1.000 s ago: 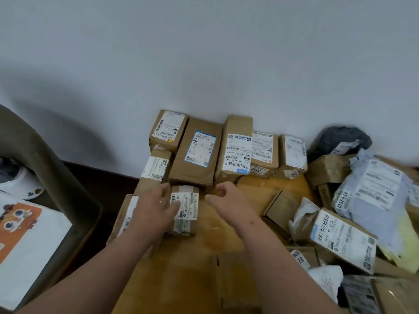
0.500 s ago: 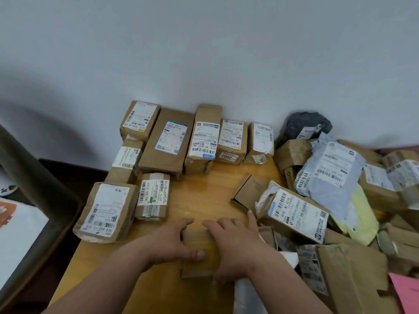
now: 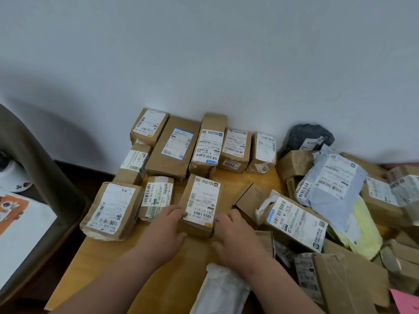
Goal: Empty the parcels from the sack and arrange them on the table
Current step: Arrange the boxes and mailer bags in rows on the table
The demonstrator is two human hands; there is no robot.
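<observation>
A brown cardboard parcel (image 3: 200,203) with a white label facing up lies on the wooden table (image 3: 108,257), in the second row beside two labelled parcels (image 3: 113,209) (image 3: 156,197). My left hand (image 3: 166,230) grips its near left corner. My right hand (image 3: 235,237) holds its near right corner, fingers along the side. Behind it, a row of several labelled boxes (image 3: 172,147) stands against the wall. No sack can be made out.
A loose heap of boxes and mailer bags (image 3: 328,184) fills the right side of the table. A white plastic package (image 3: 220,291) lies at the near edge under my right forearm. A brown chair (image 3: 45,175) stands left of the table.
The parcel that lay under both hands near the front edge has been moved forward into the second row, label side up. Both hands have shifted from its top to its near corners.
</observation>
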